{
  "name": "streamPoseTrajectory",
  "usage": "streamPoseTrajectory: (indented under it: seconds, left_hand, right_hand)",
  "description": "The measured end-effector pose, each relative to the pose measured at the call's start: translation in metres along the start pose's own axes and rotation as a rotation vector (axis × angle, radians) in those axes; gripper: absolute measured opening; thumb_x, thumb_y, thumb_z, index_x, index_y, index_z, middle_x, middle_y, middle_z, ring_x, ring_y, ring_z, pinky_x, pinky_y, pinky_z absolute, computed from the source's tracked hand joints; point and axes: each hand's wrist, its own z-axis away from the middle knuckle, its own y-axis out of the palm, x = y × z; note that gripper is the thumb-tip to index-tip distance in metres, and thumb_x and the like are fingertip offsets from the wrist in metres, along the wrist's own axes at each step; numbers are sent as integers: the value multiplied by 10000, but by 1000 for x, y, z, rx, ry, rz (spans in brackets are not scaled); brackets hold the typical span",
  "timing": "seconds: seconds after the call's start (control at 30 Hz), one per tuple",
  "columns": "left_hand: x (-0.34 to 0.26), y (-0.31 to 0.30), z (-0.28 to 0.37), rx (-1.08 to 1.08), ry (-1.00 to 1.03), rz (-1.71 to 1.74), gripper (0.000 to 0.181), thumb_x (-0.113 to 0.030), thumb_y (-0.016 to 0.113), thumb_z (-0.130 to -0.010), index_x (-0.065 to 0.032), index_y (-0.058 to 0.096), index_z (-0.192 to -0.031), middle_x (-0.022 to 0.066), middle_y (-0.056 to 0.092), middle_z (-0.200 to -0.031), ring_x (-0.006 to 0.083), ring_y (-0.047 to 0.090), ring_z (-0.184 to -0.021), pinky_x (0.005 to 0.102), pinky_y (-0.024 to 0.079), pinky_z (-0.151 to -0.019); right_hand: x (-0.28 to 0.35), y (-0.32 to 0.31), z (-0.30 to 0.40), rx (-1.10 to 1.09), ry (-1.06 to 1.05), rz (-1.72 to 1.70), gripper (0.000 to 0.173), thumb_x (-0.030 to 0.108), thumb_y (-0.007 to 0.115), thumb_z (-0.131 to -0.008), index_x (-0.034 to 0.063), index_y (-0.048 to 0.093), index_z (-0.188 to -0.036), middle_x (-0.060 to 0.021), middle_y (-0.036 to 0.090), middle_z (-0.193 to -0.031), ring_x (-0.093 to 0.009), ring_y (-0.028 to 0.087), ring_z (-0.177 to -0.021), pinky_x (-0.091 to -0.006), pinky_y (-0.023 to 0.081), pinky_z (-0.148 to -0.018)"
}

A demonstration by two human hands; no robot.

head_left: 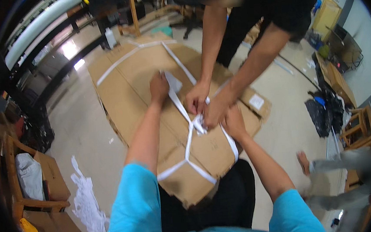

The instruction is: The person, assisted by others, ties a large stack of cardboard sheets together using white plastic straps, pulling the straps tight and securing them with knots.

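A large flat cardboard package (131, 87) lies before me, bound with white strips (188, 145) that look like cloth or tape. My left hand (159, 88) is closed on a taut white strip (178, 103), with a loose flap of it sticking out beside the fist. Toward the right edge of the cardboard, my right hand (234, 121) grips another white strip (229, 138), though its fingertips are partly hidden. Between my hands, a co-worker's two hands (198, 97) work at a bunched white knot (200, 124) where strips meet; their fingers cover part of it.
The co-worker (262, 11) bends over the package from the far side. White scraps (86, 202) lie on the floor at left, near a wooden frame holding a cardboard box (51, 175). A large roll machine (41, 26) stands upper left. Another person's leg (326, 162) shows at right.
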Motion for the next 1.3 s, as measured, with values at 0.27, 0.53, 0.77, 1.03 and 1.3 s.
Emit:
streamPoseTrajectory:
  seconds: [0.27, 0.53, 0.77, 1.03, 1.3]
  left_hand:
    - [-2, 0, 1, 52, -14, -20, 336, -279, 540, -1111, 18, 694, -1138, 318, 735, -1060, 530, 699, -1039, 597, 548, -898]
    - [-5, 0, 4, -11, 28, -1, 317, -286, 558, -1101, -5, 680, -1019, 289, 741, -975, 526, 702, -965, 596, 536, -845]
    - [-16, -9, 8, 65, -1, -62, 311, -305, 562, -1094, -29, 678, -1014, 275, 737, -955, 516, 701, -948, 599, 527, -836]
    - [-22, -13, 8, 110, -70, -59, 342, -318, 576, -1092, 2, 688, -1044, 281, 742, -975, 503, 717, -960, 560, 539, -837]
    - [-17, -13, 11, 122, -60, -33, 342, -374, 632, -1005, -78, 789, -1075, 242, 776, -1005, 472, 734, -993, 534, 572, -873]
  right_hand:
    - [4, -2, -6, -96, 23, -73, 302, 92, 648, -905, -9, 708, -1184, -281, 663, -1312, -526, 557, -1257, -586, 437, -1074]
    - [3, 1, 0, -135, -25, 37, 364, 109, 676, -923, 8, 685, -1273, -233, 626, -1359, -448, 543, -1288, -542, 434, -1053]
    - [7, 0, -6, -177, -48, 55, 288, 100, 658, -962, 2, 690, -1232, -213, 629, -1335, -435, 550, -1264, -543, 443, -1035]
    - [8, -1, -6, -131, 5, 38, 186, 128, 660, -1006, 14, 684, -1152, -194, 616, -1165, -419, 567, -1103, -521, 453, -959]
    - [13, -1, -7, -140, -13, 67, 163, 165, 664, -1030, 13, 627, -981, -175, 586, -1046, -397, 564, -1014, -492, 454, -912]
